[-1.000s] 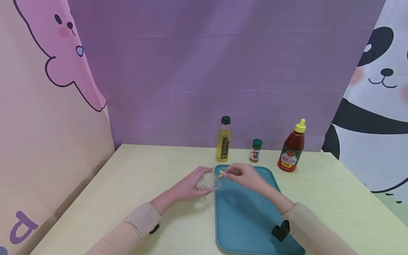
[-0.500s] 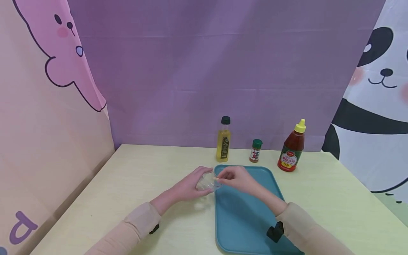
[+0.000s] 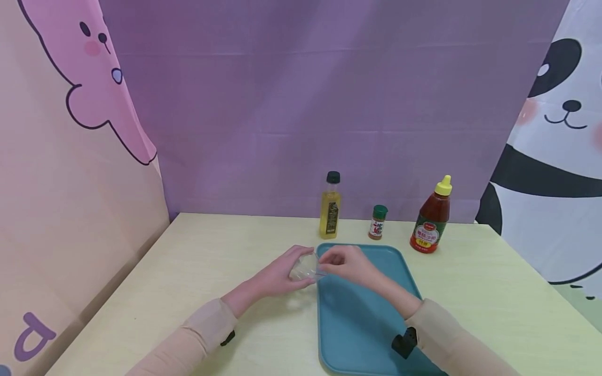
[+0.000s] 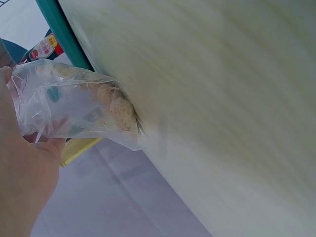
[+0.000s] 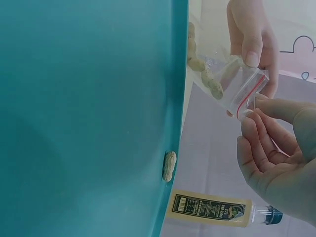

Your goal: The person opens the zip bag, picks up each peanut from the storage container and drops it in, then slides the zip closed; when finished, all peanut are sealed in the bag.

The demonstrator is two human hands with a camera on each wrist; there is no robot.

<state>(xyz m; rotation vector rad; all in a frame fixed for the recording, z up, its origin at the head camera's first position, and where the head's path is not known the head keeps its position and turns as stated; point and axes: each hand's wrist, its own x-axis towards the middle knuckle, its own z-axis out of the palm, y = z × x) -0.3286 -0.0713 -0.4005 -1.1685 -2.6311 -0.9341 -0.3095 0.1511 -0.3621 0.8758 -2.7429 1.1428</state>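
My left hand (image 3: 288,270) grips a clear zip bag (image 3: 304,268) over the tray's left edge, thumb and fingers around its sides. Several peanuts in their shells (image 4: 121,111) lie inside it, in the left wrist view. My right hand (image 3: 350,263) is at the bag's mouth. In the right wrist view its thumb and fingertips meet at the plastic lip beside the red zip strip (image 5: 249,95), and no peanut shows between them. One more peanut (image 5: 169,166) lies on the blue tray (image 3: 362,324), along its rim.
Behind the tray stand an oil bottle (image 3: 330,209), a small green-capped spice jar (image 3: 378,223) and a red sauce bottle (image 3: 430,219) with a yellow cap. The pale table (image 3: 244,235) reaches back to a purple cloth (image 3: 244,115).
My right hand has moved left and slightly down to the bag's mouth. The peanut it pinched earlier no longer shows at its fingertips. My left hand and the bag stay still.
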